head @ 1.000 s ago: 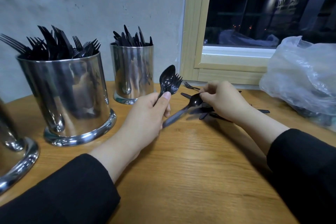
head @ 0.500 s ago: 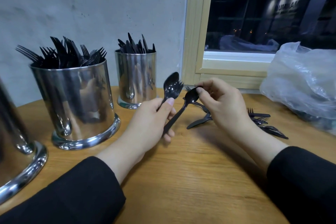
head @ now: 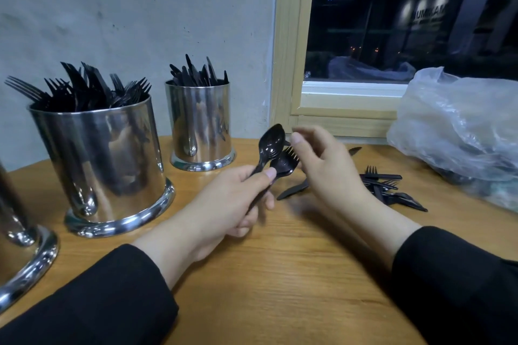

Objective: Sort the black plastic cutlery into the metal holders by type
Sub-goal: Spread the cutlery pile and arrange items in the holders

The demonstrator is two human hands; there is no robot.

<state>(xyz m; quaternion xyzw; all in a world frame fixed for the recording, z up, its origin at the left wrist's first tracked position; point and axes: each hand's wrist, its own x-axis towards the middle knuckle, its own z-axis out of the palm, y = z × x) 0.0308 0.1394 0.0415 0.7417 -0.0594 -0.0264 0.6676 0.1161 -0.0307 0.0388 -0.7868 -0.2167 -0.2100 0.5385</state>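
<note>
My left hand (head: 224, 204) is shut on a small bundle of black cutlery (head: 270, 152), spoons with a pronged piece among them, heads pointing up. My right hand (head: 325, 168) hovers just right of those heads, fingers apart and holding nothing. A loose pile of black forks and knives (head: 388, 185) lies on the wooden table to the right, and one knife (head: 291, 192) lies under my right hand. The large metal holder (head: 106, 154) at left is full of forks. A smaller holder (head: 200, 123) behind it holds knives. A third holder (head: 19, 249) is cut off at the left edge.
A crumpled clear plastic bag (head: 459, 131) sits at the right on the table (head: 280, 274). A grey wall and a wooden window frame (head: 286, 64) close off the back. My black sleeves cover both forearms.
My right hand lifted a spoon from the pile, brought it to the bundle in my left hand and let go. The spoon now sits in my left hand.
</note>
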